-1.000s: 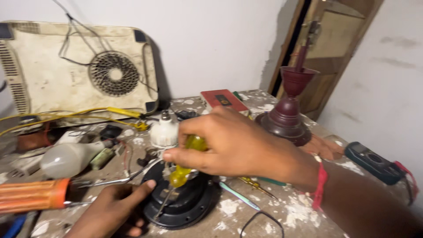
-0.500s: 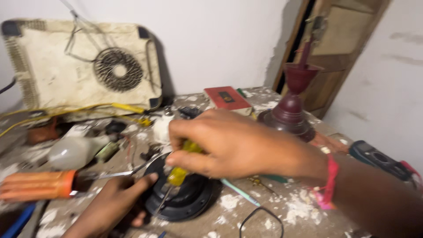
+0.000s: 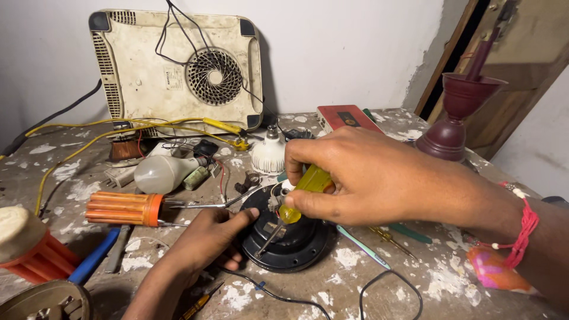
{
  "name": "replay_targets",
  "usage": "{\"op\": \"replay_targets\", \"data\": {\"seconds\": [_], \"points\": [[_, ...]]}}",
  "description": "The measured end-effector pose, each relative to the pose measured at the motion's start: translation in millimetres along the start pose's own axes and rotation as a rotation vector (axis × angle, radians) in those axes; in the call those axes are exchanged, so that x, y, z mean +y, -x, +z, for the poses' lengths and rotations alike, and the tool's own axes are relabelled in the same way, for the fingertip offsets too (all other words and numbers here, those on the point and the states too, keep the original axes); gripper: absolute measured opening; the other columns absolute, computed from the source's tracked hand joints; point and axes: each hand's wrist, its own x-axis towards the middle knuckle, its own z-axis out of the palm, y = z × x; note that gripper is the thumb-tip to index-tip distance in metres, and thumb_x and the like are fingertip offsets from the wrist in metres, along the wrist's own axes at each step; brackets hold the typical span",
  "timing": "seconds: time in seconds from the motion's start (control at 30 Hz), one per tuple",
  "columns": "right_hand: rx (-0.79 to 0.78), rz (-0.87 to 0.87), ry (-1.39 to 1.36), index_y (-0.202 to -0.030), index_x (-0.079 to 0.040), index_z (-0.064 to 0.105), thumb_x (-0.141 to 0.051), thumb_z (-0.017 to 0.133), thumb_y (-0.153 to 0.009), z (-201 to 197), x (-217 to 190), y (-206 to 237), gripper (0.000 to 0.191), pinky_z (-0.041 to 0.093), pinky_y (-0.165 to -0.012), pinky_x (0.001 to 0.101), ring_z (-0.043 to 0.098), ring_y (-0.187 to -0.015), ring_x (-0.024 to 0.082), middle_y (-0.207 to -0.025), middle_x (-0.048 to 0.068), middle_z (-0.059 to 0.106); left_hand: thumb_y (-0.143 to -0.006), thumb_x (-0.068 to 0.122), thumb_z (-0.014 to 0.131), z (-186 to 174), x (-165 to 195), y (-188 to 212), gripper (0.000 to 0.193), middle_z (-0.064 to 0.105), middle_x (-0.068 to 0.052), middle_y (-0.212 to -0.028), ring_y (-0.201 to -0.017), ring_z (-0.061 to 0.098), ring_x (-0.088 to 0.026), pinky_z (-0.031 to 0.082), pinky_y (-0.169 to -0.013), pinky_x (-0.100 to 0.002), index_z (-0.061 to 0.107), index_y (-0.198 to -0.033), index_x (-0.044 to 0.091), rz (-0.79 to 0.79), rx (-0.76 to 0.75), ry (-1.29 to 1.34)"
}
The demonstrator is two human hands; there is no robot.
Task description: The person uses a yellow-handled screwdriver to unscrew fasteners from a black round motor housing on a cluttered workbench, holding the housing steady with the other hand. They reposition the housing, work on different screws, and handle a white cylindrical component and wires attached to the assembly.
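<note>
The right hand [image 3: 379, 178] is closed around the yellow handle of a screwdriver [image 3: 305, 192], thumb and fingers pinching it, with the metal shaft slanting down and to the left so its tip meets the middle of a round black speaker [image 3: 290, 237]. The speaker lies flat on the paint-spattered tabletop [image 3: 415, 266], directly beneath the right hand and just to the right of the left hand [image 3: 204, 237]. The left hand rests on the tabletop with its fingers curled and its thumb stretched out, pressing against the speaker's left rim; it grips nothing. A thin black wire [image 3: 278, 296] runs along the tabletop in front of the speaker. Just behind the left hand lie pliers with orange grips [image 3: 124, 208], their metal jaws pointing toward the speaker. Further back are a white light bulb [image 3: 163, 172] lying on its side and a second, upright bulb [image 3: 268, 154] just behind the screwdriver handle. A cream-coloured appliance with a round fan grille [image 3: 178, 71] leans against the wall, yellow cable [image 3: 89, 133] trailing from near it. A dark red stand [image 3: 456, 118] is at the tabletop's far right corner.
</note>
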Motion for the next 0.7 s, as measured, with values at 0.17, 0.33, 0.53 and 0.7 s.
{"op": "replay_targets", "data": {"seconds": [0.17, 0.33, 0.53, 0.7], "points": [[-0.136, 0.172, 0.103, -0.103, -0.015, 0.065, -0.058, 0.067, -0.087, -6.7, -12.6, -6.2, 0.046, 0.05, -0.06, 0.0422, 0.071, -0.061, 0.026, -0.06, 0.011, 0.066, -0.085, 0.051, 0.069, -2.7, 0.2, 0.1, 0.061, 0.069, -0.01, -0.069, -0.051, 0.063, -0.016, 0.054, -0.046, -0.029, 0.07, -0.099, -0.009, -0.017, 0.01, 0.0], [-0.066, -0.083, 0.008, -0.099, -0.01, 0.065, -0.049, 0.067, -0.092, -3.2, -0.3, -6.4, 0.04, 0.051, -0.06, 0.0431, 0.072, -0.067, 0.025, -0.068, 0.008, 0.07, -0.085, 0.05, 0.07, -5.6, 1.7, 1.2, 0.06, 0.069, -0.009, -0.069, -0.052, 0.063, -0.015, 0.055, -0.047, -0.029, 0.07, -0.099, -0.008, -0.004, 0.0, 0.008], [-0.087, -0.233, -0.063, -0.102, -0.01, 0.063, -0.04, 0.066, -0.095, -2.1, 13.1, 3.5, 0.031, 0.05, -0.072, 0.0432, 0.071, -0.088, 0.026, -0.089, 0.008, 0.07, -0.085, 0.051, 0.07, -6.2, 2.5, 4.0, 0.06, 0.066, -0.009, -0.066, -0.049, 0.061, -0.015, 0.052, -0.046, -0.029, 0.071, -0.098, -0.008, -0.009, 0.004, -0.008], [-0.111, -0.232, -0.06, -0.106, -0.011, 0.064, -0.042, 0.066, -0.092, -8.9, 1.2, 5.1, 0.034, 0.05, -0.074, 0.043, 0.07, -0.091, 0.025, -0.093, 0.007, 0.07, -0.085, 0.051, 0.071, -7.0, 1.3, 2.5, 0.062, 0.068, -0.01, -0.066, -0.05, 0.062, -0.016, 0.053, -0.045, -0.029, 0.071, -0.099, -0.01, -0.01, -0.001, 0.011]]}}
